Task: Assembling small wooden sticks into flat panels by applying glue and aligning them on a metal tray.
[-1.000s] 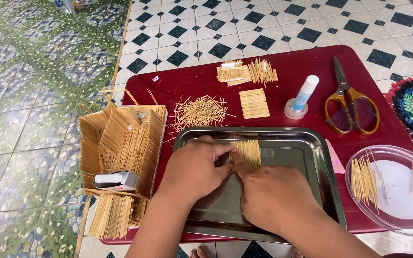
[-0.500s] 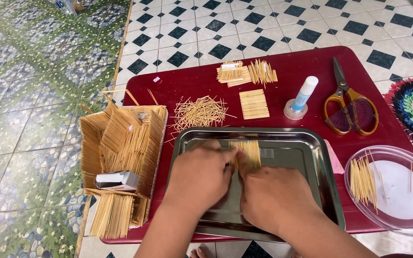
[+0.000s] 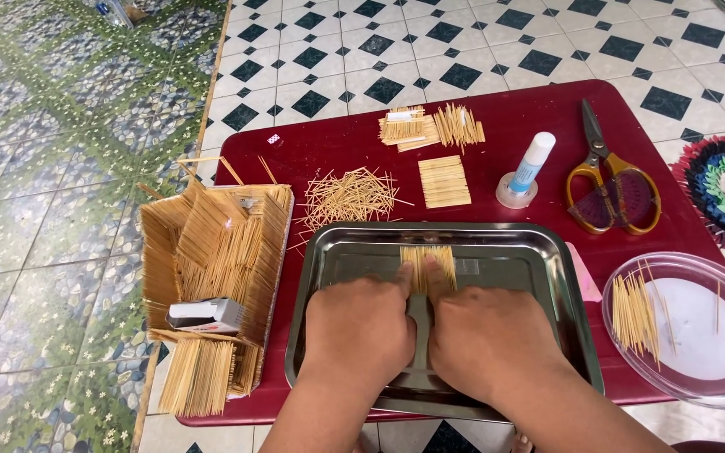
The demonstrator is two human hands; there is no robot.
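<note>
A small flat mat of thin sticks (image 3: 428, 262) lies in the metal tray (image 3: 513, 252), near the tray's far side. Both hands rest palm down in the tray, side by side. The left hand (image 3: 359, 329) has its fingers close together, and one fingertip touches the near edge of the stick mat. The right hand (image 3: 490, 335) does the same from the other side. The hands press flat and do not grip anything.

The tray sits on a red table (image 3: 539, 109). Just past the tray lies a loose pile of sticks (image 3: 350, 195). Next to it is a second little stick mat (image 3: 445, 180). Farther back are more bundles of sticks (image 3: 430, 127). A glue bottle (image 3: 528, 169) stands upright near the second mat. Scissors (image 3: 610, 182) with yellow handles lie to the right of the glue.

On the right edge is a clear round lid (image 3: 698, 369) with some sticks in it. On the left stands a box made of sticks (image 3: 211, 252), with a small white box (image 3: 207, 315) inside it.
</note>
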